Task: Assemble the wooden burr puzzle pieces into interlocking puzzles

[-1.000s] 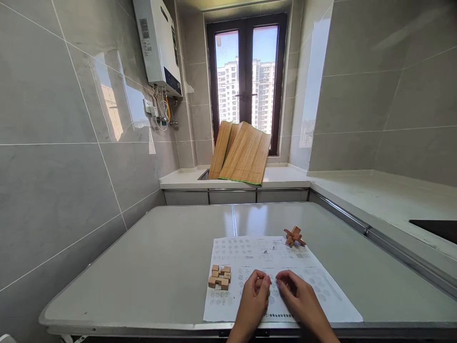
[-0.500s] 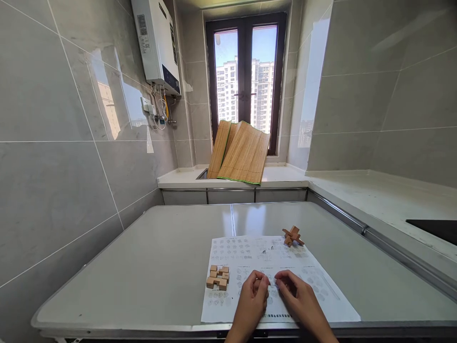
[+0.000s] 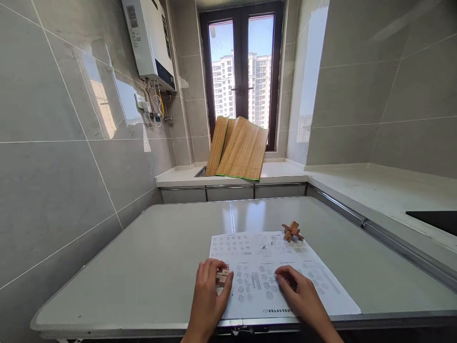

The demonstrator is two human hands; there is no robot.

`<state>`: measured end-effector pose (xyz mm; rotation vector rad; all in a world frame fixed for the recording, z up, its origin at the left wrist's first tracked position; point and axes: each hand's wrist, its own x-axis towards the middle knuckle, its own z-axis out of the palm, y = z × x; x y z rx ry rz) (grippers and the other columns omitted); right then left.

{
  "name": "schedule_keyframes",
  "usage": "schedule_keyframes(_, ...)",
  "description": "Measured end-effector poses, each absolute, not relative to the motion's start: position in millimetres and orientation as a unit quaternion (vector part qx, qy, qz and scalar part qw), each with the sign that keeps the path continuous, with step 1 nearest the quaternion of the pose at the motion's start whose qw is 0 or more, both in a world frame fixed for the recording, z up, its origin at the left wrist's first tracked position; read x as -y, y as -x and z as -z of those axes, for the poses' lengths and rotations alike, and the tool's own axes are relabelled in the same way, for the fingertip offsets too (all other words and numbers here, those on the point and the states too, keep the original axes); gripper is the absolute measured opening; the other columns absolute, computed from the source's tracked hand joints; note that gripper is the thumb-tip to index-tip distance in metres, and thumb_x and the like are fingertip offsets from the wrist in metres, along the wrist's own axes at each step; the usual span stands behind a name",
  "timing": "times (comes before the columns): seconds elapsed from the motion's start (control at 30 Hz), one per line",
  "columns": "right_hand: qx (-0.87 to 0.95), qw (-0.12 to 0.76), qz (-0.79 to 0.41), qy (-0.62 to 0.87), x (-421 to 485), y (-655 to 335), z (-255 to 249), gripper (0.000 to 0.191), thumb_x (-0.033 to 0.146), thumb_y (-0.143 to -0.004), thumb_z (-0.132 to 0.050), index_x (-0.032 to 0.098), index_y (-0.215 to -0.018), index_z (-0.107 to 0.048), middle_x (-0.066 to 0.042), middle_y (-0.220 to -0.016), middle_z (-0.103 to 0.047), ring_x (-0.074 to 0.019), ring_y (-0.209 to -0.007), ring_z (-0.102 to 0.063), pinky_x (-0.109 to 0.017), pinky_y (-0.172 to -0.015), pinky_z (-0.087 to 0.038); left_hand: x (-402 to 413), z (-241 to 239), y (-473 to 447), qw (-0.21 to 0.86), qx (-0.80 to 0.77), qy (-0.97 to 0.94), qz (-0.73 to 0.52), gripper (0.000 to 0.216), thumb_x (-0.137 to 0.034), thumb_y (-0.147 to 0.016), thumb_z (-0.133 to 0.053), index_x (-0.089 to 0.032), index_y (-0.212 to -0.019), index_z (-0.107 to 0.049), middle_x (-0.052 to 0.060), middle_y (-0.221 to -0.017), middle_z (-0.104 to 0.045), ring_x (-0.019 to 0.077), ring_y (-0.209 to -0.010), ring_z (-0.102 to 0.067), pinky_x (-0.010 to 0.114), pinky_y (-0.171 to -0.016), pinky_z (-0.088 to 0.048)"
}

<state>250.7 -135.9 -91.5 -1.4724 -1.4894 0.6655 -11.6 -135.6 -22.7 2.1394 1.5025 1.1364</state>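
Observation:
Small interlocking wooden puzzle blocks [image 3: 223, 276] lie at the left part of a printed paper sheet [image 3: 246, 305]. My left hand [image 3: 210, 290] is curved around them, thumb on their right side and fingers over the far and left sides, covering most of them. On the sheet's right half rests my right hand [image 3: 298, 288], its fingers loosely curled and thumb near the index finger, with no object showing in it. An assembled wooden cross-shaped puzzle [image 3: 292, 231] sits at the sheet's far right corner, apart from both hands.
The sheet lies on a pale folding table [image 3: 135, 267] with a centre seam. Beyond it runs a white counter [image 3: 285, 169] with a folded bamboo mat [image 3: 243, 150] leaning before the window. A metal rail [image 3: 335, 209] edges the right side.
My left hand has moved left from the sheet's middle to the wooden puzzle blocks and closed around them. My right hand has stayed nearly in place. The view has shifted slightly.

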Motion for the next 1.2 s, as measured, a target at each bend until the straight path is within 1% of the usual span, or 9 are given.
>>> schedule_keyframes(0.07,0.603,0.452,-0.269,0.600,136.2,-251.1,90.8,0.028,0.049,-0.090,-0.052,0.025,-0.092,-0.067,-0.002,-0.081,-0.072,-0.0226,-0.075,-0.064,-0.030,-0.068,-0.049,130.3,28.7,24.9,0.121,-0.538,-0.741,-0.382,0.032,-0.047,-0.091,-0.058,-0.026,-0.116,-0.057,0.009,-0.127,-0.057,0.0304,-0.122,-0.049,0.046,-0.100,-0.046)
schedule_keyframes(0.17,0.601,0.455,-0.268,0.600,136.0,-251.2,90.6,0.030,0.051,-0.089,-0.052,0.024,-0.092,-0.067,-0.003,-0.081,-0.073,-0.0230,-0.075,-0.065,-0.031,-0.067,-0.049,121.6,39.6,39.7,0.129,-0.544,-0.753,-0.347,0.054,-0.045,-0.084,-0.067,-0.029,-0.133,-0.049,0.008,-0.144,-0.048,0.0328,-0.135,-0.041,0.053,-0.108,-0.040)
schedule_keyframes(0.27,0.597,0.465,-0.271,0.595,135.4,-251.1,90.5,0.033,0.053,-0.088,-0.053,0.024,-0.091,-0.068,-0.004,-0.083,-0.074,-0.0242,-0.076,-0.066,-0.031,-0.067,-0.049,113.1,47.1,48.4,0.144,-0.550,-0.760,-0.315,0.069,-0.041,-0.079,-0.072,-0.031,-0.140,-0.044,0.008,-0.148,-0.045,0.0335,-0.138,-0.039,0.053,-0.111,-0.038)
schedule_keyframes(0.37,0.596,0.464,-0.275,0.595,135.0,-251.2,90.4,0.033,0.054,-0.087,-0.053,0.024,-0.091,-0.068,-0.004,-0.081,-0.073,-0.0245,-0.075,-0.066,-0.031,-0.066,-0.049,105.7,48.1,53.7,0.168,-0.559,-0.758,-0.291,0.074,-0.040,-0.076,-0.074,-0.030,-0.142,-0.044,0.009,-0.147,-0.047,0.0345,-0.137,-0.042,0.052,-0.109,-0.040)
schedule_keyframes(0.53,0.597,0.471,-0.269,0.591,135.8,-251.6,89.3,0.031,0.052,-0.087,-0.054,0.024,-0.090,-0.069,-0.004,-0.079,-0.073,-0.0237,-0.073,-0.065,-0.031,-0.065,-0.050,98.6,42.1,62.3,0.201,-0.551,-0.762,-0.274,0.071,-0.037,-0.074,-0.074,-0.026,-0.140,-0.049,0.010,-0.140,-0.055,0.0321,-0.132,-0.049,0.047,-0.110,-0.040)
schedule_keyframes(0.77,0.588,0.495,-0.265,0.582,133.0,-251.9,92.2,0.027,0.048,-0.084,-0.059,0.024,-0.087,-0.071,-0.003,-0.077,-0.074,-0.0231,-0.071,-0.066,-0.030,-0.062,-0.051,100.7,33.5,68.3,0.212,-0.549,-0.758,-0.281,0.058,-0.036,-0.077,-0.071,-0.027,-0.133,-0.056,0.007,-0.127,-0.065,0.0291,-0.116,-0.062,0.042,-0.100,-0.048)
schedule_keyframes(0.93,0.591,0.490,-0.273,0.580,132.5,-252.1,92.9,0.025,0.046,-0.086,-0.058,0.024,-0.089,-0.070,-0.003,-0.079,-0.074,-0.0231,-0.073,-0.066,-0.030,-0.065,-0.051,102.6,34.9,59.2,0.188,-0.558,-0.759,-0.278,0.051,-0.037,-0.076,-0.072,-0.022,-0.124,-0.060,0.009,-0.123,-0.066,0.0300,-0.113,-0.062,0.042,-0.096,-0.050)
schedule_keyframes(1.07,0.584,0.496,-0.271,0.583,134.2,-251.6,89.8,0.025,0.046,-0.085,-0.058,0.025,-0.088,-0.071,-0.003,-0.077,-0.073,-0.0233,-0.072,-0.065,-0.030,-0.061,-0.050,104.8,41.5,42.3,0.185,-0.549,-0.759,-0.297,0.049,-0.039,-0.079,-0.070,-0.023,-0.124,-0.058,0.009,-0.123,-0.065,0.0309,-0.114,-0.061,0.043,-0.095,-0.049)
schedule_keyframes(1.2,0.589,0.476,-0.276,0.592,134.3,-251.9,88.8,0.029,0.049,-0.086,-0.056,0.025,-0.090,-0.070,-0.004,-0.080,-0.074,-0.0244,-0.075,-0.066,-0.031,-0.065,-0.051,108.1,46.7,16.5,0.205,-0.531,-0.761,-0.311,0.052,-0.037,-0.075,-0.074,-0.023,-0.122,-0.056,0.009,-0.121,-0.066,0.0310,-0.111,-0.062,0.043,-0.094,-0.048)
